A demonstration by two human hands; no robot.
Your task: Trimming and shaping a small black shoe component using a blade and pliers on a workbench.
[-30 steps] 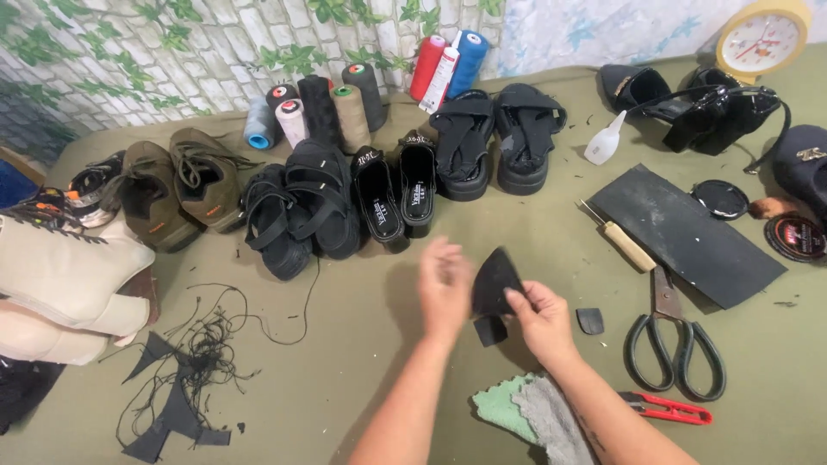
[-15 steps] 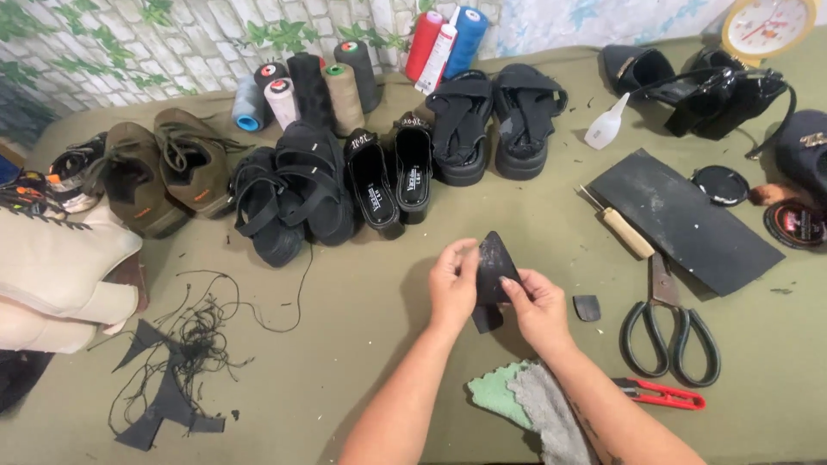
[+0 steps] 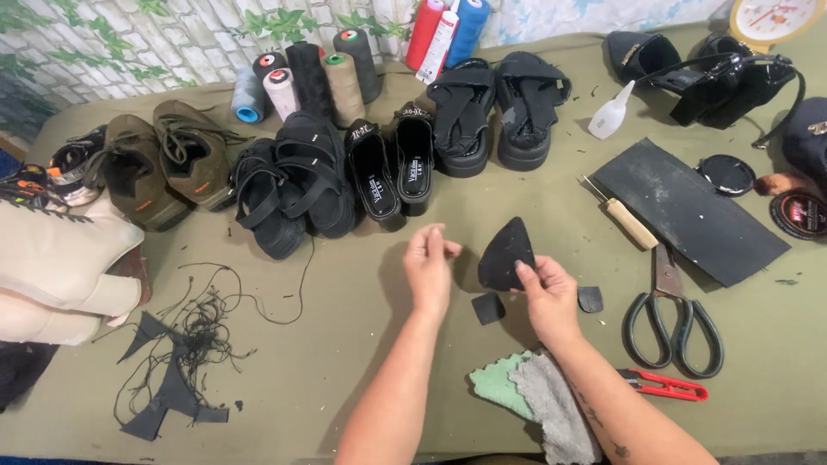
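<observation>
Now our left hand has let go of the black piece; fingers loosely curled, empty.
Our right hand pinches its lower edge; its point aims up, just right of the left hand.

Open green tabletop to the left of my left hand, bare right up to the tangle of black threads. Ahead, a row of black sandals and slippers blocks the way. To the right of my right hand, scissors and a wooden-handled awl crowd in. Cloths lie close beneath my right wrist.
</observation>
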